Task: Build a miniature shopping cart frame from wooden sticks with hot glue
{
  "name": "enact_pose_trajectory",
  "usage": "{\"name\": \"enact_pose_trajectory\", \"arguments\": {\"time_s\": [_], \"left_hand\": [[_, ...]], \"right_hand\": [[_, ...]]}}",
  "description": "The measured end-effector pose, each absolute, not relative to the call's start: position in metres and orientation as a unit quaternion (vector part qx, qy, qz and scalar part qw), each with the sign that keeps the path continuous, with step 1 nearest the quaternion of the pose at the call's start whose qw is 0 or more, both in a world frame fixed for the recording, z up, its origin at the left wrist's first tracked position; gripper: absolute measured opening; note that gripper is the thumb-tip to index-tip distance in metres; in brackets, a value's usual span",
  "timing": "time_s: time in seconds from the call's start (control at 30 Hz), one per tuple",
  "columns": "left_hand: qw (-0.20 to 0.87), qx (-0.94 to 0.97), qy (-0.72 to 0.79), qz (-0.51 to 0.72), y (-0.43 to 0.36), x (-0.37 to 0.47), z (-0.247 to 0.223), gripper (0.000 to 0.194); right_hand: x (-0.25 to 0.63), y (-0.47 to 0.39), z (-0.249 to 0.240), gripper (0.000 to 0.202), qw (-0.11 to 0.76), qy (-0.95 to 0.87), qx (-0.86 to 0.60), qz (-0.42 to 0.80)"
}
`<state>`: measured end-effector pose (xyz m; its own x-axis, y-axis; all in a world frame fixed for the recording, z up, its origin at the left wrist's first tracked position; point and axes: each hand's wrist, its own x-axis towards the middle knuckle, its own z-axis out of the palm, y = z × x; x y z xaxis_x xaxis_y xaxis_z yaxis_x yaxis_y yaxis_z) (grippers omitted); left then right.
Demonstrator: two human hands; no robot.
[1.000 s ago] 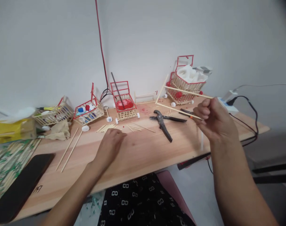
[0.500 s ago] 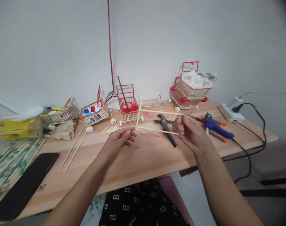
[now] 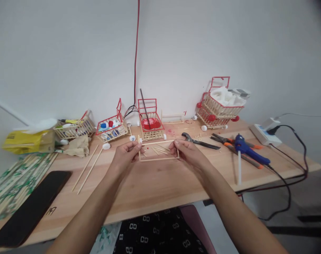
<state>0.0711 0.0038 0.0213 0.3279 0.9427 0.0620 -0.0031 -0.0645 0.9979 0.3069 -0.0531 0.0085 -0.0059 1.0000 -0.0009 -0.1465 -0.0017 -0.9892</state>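
A thin rectangular frame of wooden sticks [image 3: 159, 159] is held up between my two hands, over the middle of the table. My left hand [image 3: 126, 154] pinches its left end between thumb and fingers. My right hand [image 3: 185, 151] grips the opposite end near the upper corner. Through the frame, several short stick pieces [image 3: 160, 149] show on the tabletop. Just behind stands a small stick cart [image 3: 152, 134] with a red handle, a red tub [image 3: 150, 123] and a dark rod [image 3: 145, 109] in it.
Pliers [image 3: 202, 143], more pliers with orange handles [image 3: 246, 158], and a blue glue gun [image 3: 252, 153] lie right, beside a power strip [image 3: 266, 134]. Other carts [image 3: 110, 132] line the wall. Left are two long sticks [image 3: 90, 171], a phone [image 3: 30, 208] and wrapped chopsticks [image 3: 20, 180].
The stick frame has turned from a slanted position to face me squarely. My left hand has closed on its left end. My right hand has moved left and the view has shifted slightly.
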Motion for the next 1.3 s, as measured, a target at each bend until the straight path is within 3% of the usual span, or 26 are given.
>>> {"name": "enact_pose_trajectory", "arguments": {"time_s": [0.17,0.33,0.5,0.7,1.3], "left_hand": [[0.561,0.576,0.413,0.428,0.005,0.065,0.012,0.032],[0.584,0.544,0.418,0.434,0.004,0.064,0.009,0.030],[0.577,0.544,0.436,0.426,0.003,0.066,0.012,0.031],[0.573,0.538,0.442,0.432,0.002,0.067,0.006,0.029],[0.534,0.569,0.458,0.425,0.001,0.068,0.003,0.030]], "right_hand": [[0.303,-0.047,-0.008,0.047,0.545,-0.510,-0.507,0.430],[0.301,-0.051,-0.010,0.038,0.514,-0.589,-0.560,0.273],[0.295,-0.053,-0.006,0.031,0.482,-0.620,-0.584,0.207],[0.292,-0.054,-0.010,0.024,0.475,-0.634,-0.590,0.158],[0.289,-0.061,-0.008,0.031,0.437,-0.650,-0.606,0.138]]}}
